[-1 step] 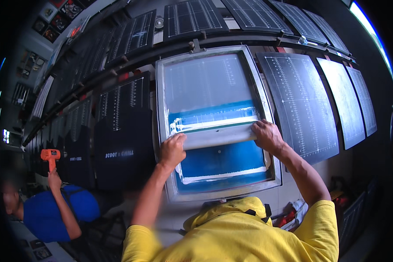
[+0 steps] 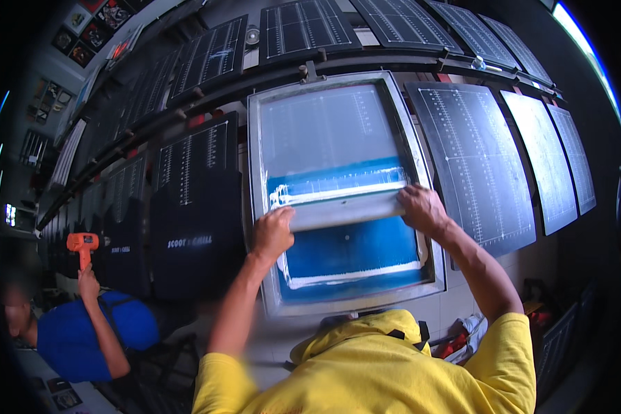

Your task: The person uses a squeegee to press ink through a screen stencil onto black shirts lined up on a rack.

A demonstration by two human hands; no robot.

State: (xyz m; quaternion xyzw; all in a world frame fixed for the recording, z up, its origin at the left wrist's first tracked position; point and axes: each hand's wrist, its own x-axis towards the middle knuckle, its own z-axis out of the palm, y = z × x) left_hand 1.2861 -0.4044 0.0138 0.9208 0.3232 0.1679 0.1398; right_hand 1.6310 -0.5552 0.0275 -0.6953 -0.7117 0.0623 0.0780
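Note:
Both my hands grip a long, pale squeegee (image 2: 345, 212) that lies across a screen-printing frame (image 2: 256, 152). My left hand (image 2: 274, 234) is closed round its left end. At the right end, beside the frame's right rail, the fingers of my right hand (image 2: 424, 209) wrap over it. A band of white ink (image 2: 359, 192) runs along the squeegee's far edge, thicker at the left. Below the squeegee the mesh (image 2: 352, 248) is blue, with a second white ink line (image 2: 355, 277) near the frame's near end. The squeegee's blade edge against the mesh is mostly hidden.
Dark printing boards (image 2: 472, 162) with white scale marks flank the frame and line the far row. A dark garment with pale lettering (image 2: 190, 243) lies on the board to the left. At lower left, a co-worker in blue (image 2: 93, 338) holds up an orange heat gun (image 2: 83, 241).
The squeegee and both my hands have shifted very slightly toward the far end of the frame. The co-worker's heat gun has moved a little to the right.

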